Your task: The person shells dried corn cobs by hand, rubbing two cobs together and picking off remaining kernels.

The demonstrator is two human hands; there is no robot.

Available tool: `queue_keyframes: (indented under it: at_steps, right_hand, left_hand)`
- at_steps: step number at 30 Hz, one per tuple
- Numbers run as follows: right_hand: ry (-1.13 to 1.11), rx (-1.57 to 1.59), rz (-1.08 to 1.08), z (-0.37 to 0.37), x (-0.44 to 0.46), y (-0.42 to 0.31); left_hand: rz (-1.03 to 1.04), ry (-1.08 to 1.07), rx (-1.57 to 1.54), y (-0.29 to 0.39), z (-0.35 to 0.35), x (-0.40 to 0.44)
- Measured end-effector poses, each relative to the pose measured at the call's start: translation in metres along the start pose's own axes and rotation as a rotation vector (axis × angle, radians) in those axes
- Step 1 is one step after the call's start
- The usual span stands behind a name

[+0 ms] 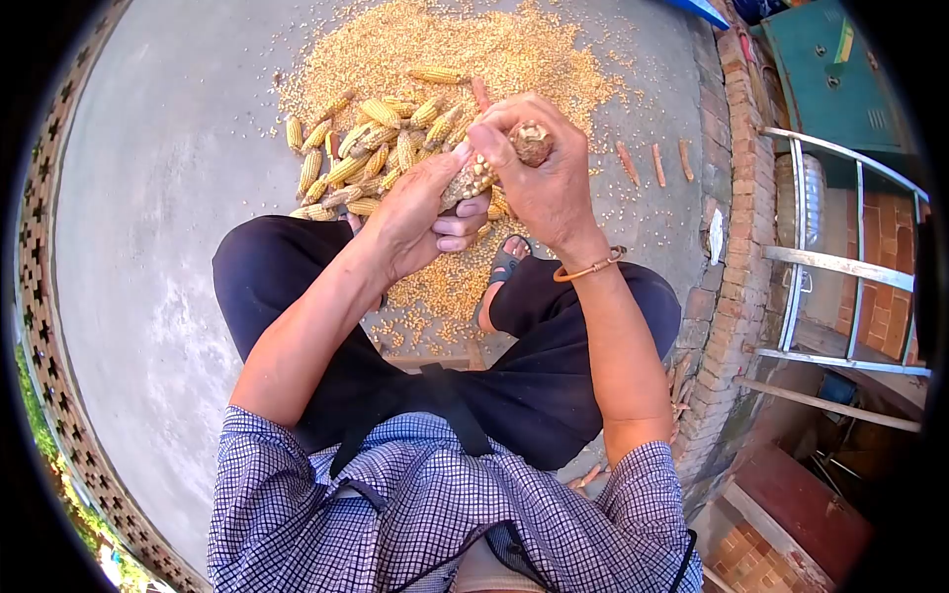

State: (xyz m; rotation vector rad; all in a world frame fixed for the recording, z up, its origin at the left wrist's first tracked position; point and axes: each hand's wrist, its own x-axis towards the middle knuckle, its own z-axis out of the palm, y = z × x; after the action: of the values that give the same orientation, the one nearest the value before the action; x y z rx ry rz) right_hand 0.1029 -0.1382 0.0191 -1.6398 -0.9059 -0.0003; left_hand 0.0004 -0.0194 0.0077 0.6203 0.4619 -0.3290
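Partly shelled cob (474, 181) between both hands, its long axis slanting from left hand (405, 212), fingers clasping the near end, to right hand (556, 193), fingers curled round the far end

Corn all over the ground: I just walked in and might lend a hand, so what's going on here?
A seated person grips a partly shelled cob in the left hand. The right hand is closed around a brown cob end; whether it belongs to the same cob is unclear. Beyond the hands, unshelled ears lie piled by a spread of loose kernels, and three bare cobs lie to the right.
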Motion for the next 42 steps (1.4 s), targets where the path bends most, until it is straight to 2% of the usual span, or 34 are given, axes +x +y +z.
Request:
queue_keyframes:
  at_steps: [3, 4, 8, 11, 14, 17, 21, 23, 25, 28, 29, 31, 32, 34, 35, 36, 39, 40, 42]
  right_hand:
    - [-0.084, -0.224, -0.120, 0.002, -0.002, 0.000]
    - [-0.025, -0.177, -0.122, 0.005, -0.002, 0.003]
    - [0.027, -0.103, -0.068, 0.006, -0.003, 0.002]
    - [-0.010, -0.145, -0.067, 0.006, -0.005, 0.002]
    - [-0.044, -0.196, -0.133, 0.008, -0.004, 0.004]
    - [-0.060, -0.314, -0.181, 0.010, -0.006, 0.003]
    - [-0.095, -0.574, -0.045, 0.016, -0.007, -0.009]
    - [-0.094, -0.502, 0.169, 0.015, -0.006, -0.009]
    - [-0.078, -0.258, 0.496, 0.007, 0.001, -0.007]
    - [0.182, 0.426, 0.706, -0.010, 0.004, 0.003]
    - [0.259, 0.446, 0.689, -0.012, 0.005, 0.002]
    - [0.411, 0.488, 0.651, -0.015, 0.008, -0.003]
    - [0.329, 0.481, 0.543, -0.018, 0.007, -0.008]
    - [0.127, 0.205, 0.340, -0.013, -0.001, -0.014]
    - [0.027, 0.014, 0.113, -0.008, -0.002, -0.008]
    - [-0.029, -0.162, -0.127, -0.003, -0.001, -0.004]
    - [-0.189, -0.424, -0.267, 0.008, -0.008, -0.012]
    - [-0.171, -0.462, -0.283, 0.009, -0.010, -0.011]
    - [-0.100, -0.496, -0.163, 0.013, -0.015, -0.017]
  left_hand:
    - [-0.001, 0.001, 0.015, 0.002, -0.005, -0.003]
    - [-0.026, -0.004, 0.023, 0.006, -0.005, -0.009]
    - [0.200, -0.131, 0.452, 0.006, -0.007, -0.016]
    - [0.368, -0.032, 0.821, 0.009, -0.004, -0.021]
    - [0.873, -0.054, 1.179, -0.007, -0.028, 0.002]
    - [0.627, -0.001, 1.159, -0.010, -0.025, -0.006]
    - [0.680, -0.072, 1.371, -0.014, -0.023, -0.006]
    - [0.664, -0.023, 1.408, -0.019, -0.024, -0.003]
    - [0.662, 0.006, 1.454, -0.010, -0.010, -0.007]
    - [0.675, 0.035, 1.449, -0.005, -0.003, -0.006]
    - [0.680, 0.040, 1.438, -0.004, -0.003, -0.004]
    - [0.683, 0.011, 1.185, -0.011, -0.011, 0.005]
    - [0.681, 0.000, 1.057, -0.013, -0.015, 0.008]
    - [0.433, 0.055, 0.815, -0.004, -0.011, -0.001]
    - [0.310, 0.078, 0.691, 0.001, -0.008, -0.006]
    - [0.319, 0.018, 0.610, 0.004, -0.002, -0.010]
    - [0.316, 0.011, 0.711, 0.001, -0.007, -0.008]
    - [0.328, 0.003, 0.737, 0.000, -0.008, -0.010]
    - [0.356, -0.014, 0.793, 0.001, -0.008, -0.013]
